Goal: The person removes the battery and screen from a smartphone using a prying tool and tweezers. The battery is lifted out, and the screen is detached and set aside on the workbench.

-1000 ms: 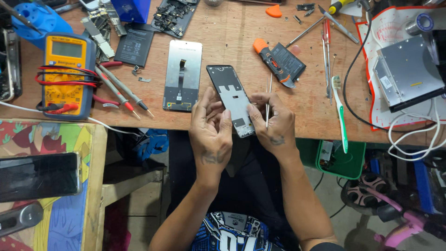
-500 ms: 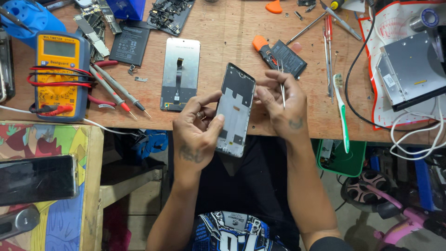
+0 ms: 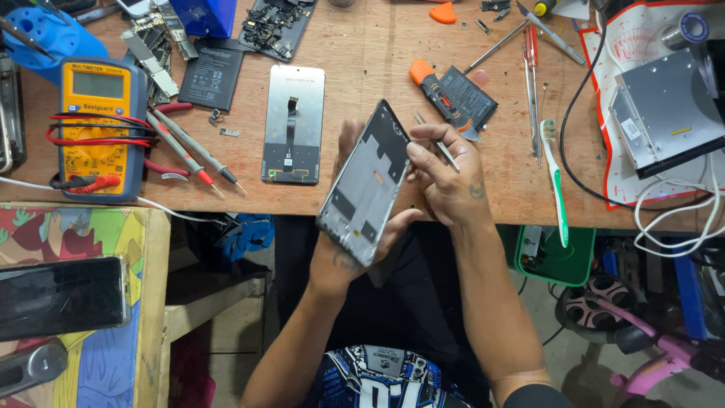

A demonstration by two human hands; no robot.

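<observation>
Phone frame held above the bench edge

The left hand cradles the grey phone frame from beneath, tilted; the right hand pinches thin tweezers at the frame's upper edge; a detached screen panel lies just left on the wooden bench.

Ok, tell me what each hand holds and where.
Left hand cradles the phone frame from behind, by its lower end. Right hand pinches thin metal tweezers near their middle, tip by the frame's upper edge.
</observation>
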